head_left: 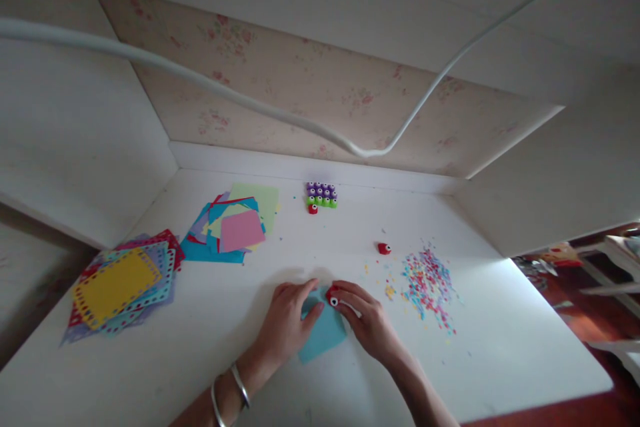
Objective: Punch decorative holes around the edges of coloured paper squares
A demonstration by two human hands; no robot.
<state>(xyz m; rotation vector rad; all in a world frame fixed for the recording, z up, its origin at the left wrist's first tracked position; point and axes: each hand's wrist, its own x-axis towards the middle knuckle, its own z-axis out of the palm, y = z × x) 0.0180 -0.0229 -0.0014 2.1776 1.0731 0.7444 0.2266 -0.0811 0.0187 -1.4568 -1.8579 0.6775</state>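
Note:
A light blue sheet of paper (324,337) lies on the white table between my hands. My left hand (290,312) grips its left upper edge between thumb and fingers. With its fingers closed, my right hand (367,317) holds a small red paper punch (331,293) at the sheet's top edge; a white disc with a dark centre shows on the punch. Whether the paper sits inside the punch's slot I cannot tell. Another red punch (384,249) rests farther back to the right.
Purple and green punches (322,193) stand in rows at the back, with one red punch (313,209) before them. Coloured paper (243,231) is piled at back left, hole-edged sheets (117,287) at far left. Punched confetti (427,280) lies right. A white cable (260,107) hangs across the view.

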